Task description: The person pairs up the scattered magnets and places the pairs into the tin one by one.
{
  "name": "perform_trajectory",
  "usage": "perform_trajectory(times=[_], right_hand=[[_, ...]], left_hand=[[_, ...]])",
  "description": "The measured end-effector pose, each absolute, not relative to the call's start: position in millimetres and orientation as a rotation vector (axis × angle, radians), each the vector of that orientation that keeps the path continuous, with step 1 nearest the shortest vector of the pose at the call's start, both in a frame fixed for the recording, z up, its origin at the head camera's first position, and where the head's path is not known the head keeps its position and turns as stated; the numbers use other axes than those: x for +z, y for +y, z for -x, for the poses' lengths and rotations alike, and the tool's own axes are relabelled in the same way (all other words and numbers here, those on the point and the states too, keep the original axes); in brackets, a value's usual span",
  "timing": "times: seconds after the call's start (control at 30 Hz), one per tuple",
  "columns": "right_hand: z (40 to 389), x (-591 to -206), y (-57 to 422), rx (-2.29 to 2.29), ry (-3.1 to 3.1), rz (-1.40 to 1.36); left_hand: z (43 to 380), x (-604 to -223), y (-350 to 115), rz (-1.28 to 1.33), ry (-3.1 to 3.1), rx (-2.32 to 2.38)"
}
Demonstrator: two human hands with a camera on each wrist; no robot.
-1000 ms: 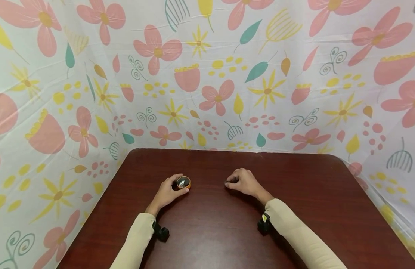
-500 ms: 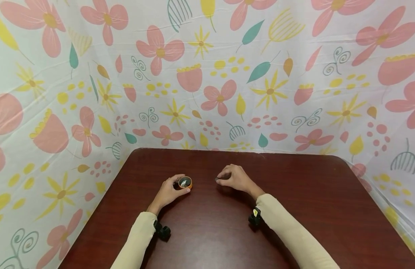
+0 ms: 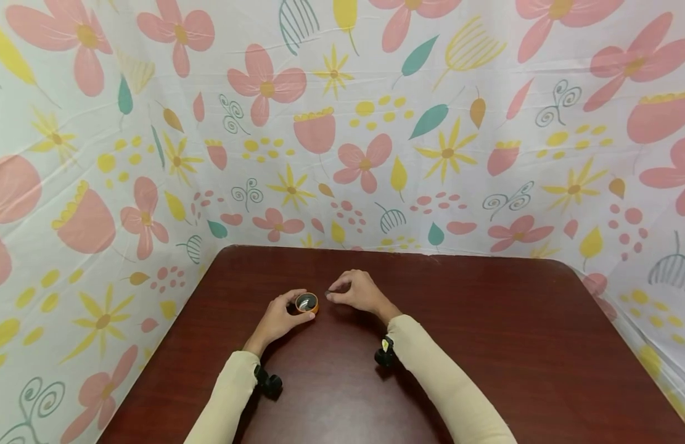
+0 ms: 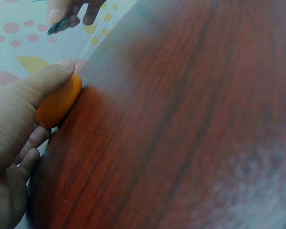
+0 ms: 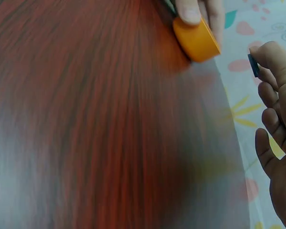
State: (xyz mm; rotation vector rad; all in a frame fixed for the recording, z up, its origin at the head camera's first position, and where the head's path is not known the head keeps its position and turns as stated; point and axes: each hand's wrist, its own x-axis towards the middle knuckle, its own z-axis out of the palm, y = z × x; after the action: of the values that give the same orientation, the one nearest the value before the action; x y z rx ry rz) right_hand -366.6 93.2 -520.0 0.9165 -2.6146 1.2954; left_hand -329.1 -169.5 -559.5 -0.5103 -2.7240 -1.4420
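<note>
A small round orange bowl with a shiny metallic inside stands on the table. Thumb and fingers of my left hand hold it from the left side; its smooth orange outer wall shows in the left wrist view. A dark patch lies inside the bowl; whether it is an object or a reflection I cannot tell. Just right of the bowl, my right hand pinches a small, flat, dark piece between thumb and fingertips, held above the tabletop and apart from the bowl.
The dark red-brown wooden table has rounded far corners. A white cloth printed with flowers and leaves hangs behind it and along the sides. Small black devices are strapped at both wrists.
My right hand has moved left across the table with the dark piece, from well right of the bowl to close beside it. The left hand keeps holding the bowl in place.
</note>
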Motion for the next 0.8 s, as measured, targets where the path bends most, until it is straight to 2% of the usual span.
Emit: perform_trajectory(times=[0.4,0.8], right_hand=[[364.8,-525.5,57.1,1.331,-2.641,-0.925],[363.6,-529.8,50.0,1.323,-2.656,-0.909]], left_hand=[[330.4,-561.2,-167.1,0.556,-2.71,-1.455],[330.6,-559.3,-165.0,0.564,-2.727,-1.448]])
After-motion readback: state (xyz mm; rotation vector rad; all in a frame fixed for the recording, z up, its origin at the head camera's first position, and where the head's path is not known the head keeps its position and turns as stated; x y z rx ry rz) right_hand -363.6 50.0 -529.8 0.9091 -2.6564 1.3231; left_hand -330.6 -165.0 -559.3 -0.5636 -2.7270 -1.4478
